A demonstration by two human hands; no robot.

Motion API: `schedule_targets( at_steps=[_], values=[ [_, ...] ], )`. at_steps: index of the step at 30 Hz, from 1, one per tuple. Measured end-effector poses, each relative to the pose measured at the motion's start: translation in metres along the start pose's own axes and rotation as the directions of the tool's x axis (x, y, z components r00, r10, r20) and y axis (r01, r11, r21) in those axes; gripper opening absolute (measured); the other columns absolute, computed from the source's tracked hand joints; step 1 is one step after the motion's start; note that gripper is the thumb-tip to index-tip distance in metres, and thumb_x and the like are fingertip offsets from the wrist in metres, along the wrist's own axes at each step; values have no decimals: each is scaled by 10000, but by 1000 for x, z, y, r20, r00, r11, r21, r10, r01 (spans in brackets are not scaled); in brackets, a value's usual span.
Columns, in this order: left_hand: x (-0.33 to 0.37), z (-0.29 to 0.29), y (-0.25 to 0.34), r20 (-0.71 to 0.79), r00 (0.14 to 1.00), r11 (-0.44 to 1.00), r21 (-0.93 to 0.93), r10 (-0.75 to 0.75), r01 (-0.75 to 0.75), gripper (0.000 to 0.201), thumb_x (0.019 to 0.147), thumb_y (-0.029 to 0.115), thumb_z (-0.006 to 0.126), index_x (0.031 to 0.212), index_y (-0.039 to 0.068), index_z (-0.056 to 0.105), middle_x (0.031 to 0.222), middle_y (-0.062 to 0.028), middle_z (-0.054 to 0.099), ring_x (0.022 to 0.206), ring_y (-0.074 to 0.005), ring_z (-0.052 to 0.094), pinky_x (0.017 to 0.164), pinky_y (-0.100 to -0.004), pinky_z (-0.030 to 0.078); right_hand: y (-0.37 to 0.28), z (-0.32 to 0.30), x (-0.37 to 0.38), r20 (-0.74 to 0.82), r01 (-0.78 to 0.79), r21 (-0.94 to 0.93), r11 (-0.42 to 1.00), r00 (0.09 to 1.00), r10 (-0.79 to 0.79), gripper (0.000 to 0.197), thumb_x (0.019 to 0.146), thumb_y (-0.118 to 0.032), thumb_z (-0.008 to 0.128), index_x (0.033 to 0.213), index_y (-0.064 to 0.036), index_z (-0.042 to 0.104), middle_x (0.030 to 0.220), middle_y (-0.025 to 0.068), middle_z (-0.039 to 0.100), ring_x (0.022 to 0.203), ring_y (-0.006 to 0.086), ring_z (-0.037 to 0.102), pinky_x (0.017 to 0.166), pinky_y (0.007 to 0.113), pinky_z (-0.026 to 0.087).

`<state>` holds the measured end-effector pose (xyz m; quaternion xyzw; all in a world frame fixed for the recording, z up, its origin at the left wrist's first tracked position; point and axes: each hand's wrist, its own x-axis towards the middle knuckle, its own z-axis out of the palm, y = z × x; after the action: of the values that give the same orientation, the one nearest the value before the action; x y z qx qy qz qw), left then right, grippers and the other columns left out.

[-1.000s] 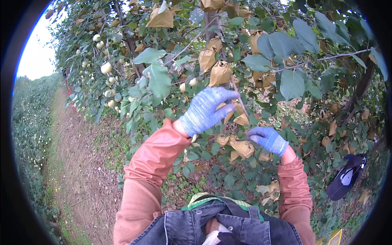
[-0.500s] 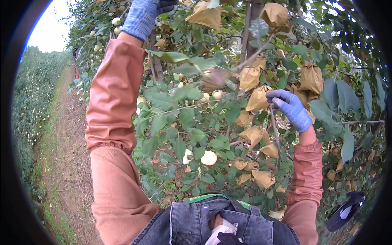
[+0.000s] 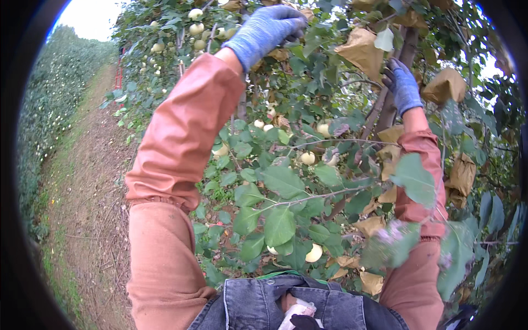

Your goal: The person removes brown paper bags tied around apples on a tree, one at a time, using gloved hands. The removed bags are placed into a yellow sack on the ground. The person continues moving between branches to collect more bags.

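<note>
In a blue knitted glove with dark fingers, my left hand (image 3: 269, 33) is raised at the top, its fingers bent together; whatever they hold is hidden. Brown paper bagging shows just beyond those fingertips. My right hand (image 3: 403, 87), gloved alike, reaches up on the right with its fingers slightly curved and apart. The fingertips are at the lower right edge of a brown paper fruit bag (image 3: 360, 52) hanging from the tree; whether they touch it I cannot tell. Pale apples (image 3: 308, 158) hang among leaves between my arms.
Leafy branches (image 3: 280, 225) cross in front of my chest and right forearm. Another paper bag (image 3: 444, 85) hangs right of my right hand. A tree trunk (image 3: 406, 49) stands behind it. On the left runs a dirt path (image 3: 82, 220), with a red frame (image 3: 119, 74) farther along.
My left hand has come down and to the right. My right hand has left a lower bag and risen toward a higher one. The view has shifted, and leaves now cover my right forearm.
</note>
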<state>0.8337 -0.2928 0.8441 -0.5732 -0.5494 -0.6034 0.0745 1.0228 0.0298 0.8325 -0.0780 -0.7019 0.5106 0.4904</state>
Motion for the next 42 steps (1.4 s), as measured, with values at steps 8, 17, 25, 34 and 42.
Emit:
schedule_targets(
  at_steps=[8,17,25,34,42],
  values=[
    [44,51,-38,7,988,895,425,151,-140,365,852,371,632,1067,85,703,1039,-138,701,987,-292,661,887,-372,503,2,20,60,6,-8,67,998,1000,7,529,942,-443,547,1401,-193,465,1332,6,536,1211,181,500,935,356,422],
    [129,94,-40,-85,965,832,529,247,-167,522,863,473,582,1234,108,619,1178,-170,646,1091,-332,615,953,-416,467,10,22,79,-79,-28,140,990,996,39,378,915,-397,587,1240,-204,593,1090,-32,623,966,135,566,785,285,428],
    [208,113,-68,27,956,889,360,293,-283,420,884,354,615,1175,54,656,1118,-148,682,1035,-268,644,920,-354,480,18,17,123,55,197,99,975,978,-203,220,946,-313,579,1090,-161,648,973,-26,643,894,107,586,804,282,464],
    [217,123,-66,339,921,981,-52,192,-186,307,858,211,688,1117,47,689,960,-49,703,826,-124,642,758,-273,526,-32,6,86,666,583,-731,-354,500,-554,179,918,-125,592,1072,-50,644,961,87,658,837,202,619,771,314,501],
    [230,142,-75,320,919,940,171,231,-295,216,822,153,716,1000,31,712,864,-64,706,742,-138,637,697,-282,530,-28,18,83,21,211,-497,842,973,-231,318,841,-37,630,1158,-43,601,1055,102,661,930,228,637,851,328,509]
  ],
)
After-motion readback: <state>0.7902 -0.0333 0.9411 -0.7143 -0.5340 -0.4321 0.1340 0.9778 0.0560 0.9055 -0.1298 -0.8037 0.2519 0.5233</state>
